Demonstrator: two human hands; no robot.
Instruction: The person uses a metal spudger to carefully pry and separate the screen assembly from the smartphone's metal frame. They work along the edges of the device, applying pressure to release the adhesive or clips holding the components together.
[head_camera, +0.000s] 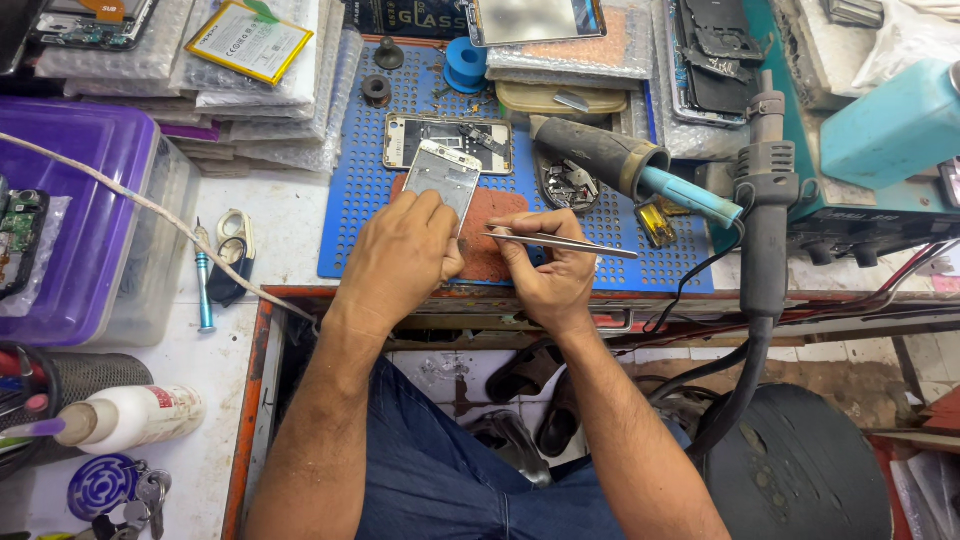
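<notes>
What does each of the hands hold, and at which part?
The right hand holds metal tweezers near their tips. The left hand grips the lower end of a white phone frame.

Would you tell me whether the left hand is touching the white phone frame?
Touching: in the head view the left hand lies over the lower end of the white phone frame, fingers on it.

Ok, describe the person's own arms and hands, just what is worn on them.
Both forearms are bare, with no sleeves in view. The left hand and right hand wear no gloves; no ring, watch or wristband shows. Blue denim trousers cover the lap below.
</notes>
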